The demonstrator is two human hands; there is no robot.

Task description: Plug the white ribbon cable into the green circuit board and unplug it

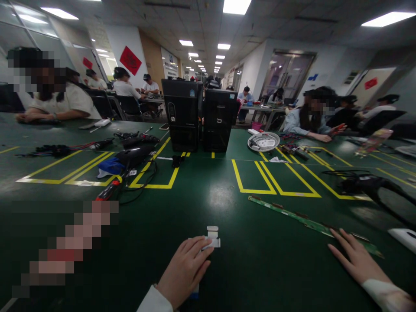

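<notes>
My left hand (186,269) is over a white flat ribbon cable (213,236) near the front middle of the green table, its fingers close together on the cable. Part of the cable is hidden beneath the fingers, and a small blue end (195,292) shows below the palm. To the right, my right hand (362,258) is open, with fingers spread at the near end of a long, narrow green circuit board (292,215). The fingertips overlap the board's edge; whether they press on it I cannot tell. The board lies slanted on the table.
Two black computer towers (182,115) stand at the back middle. Left lie a black tool with cables (133,154) and a red-handled tool (108,190). A white basket (264,141) sits back right; a black cabled device (367,184) is far right. Several people sit around.
</notes>
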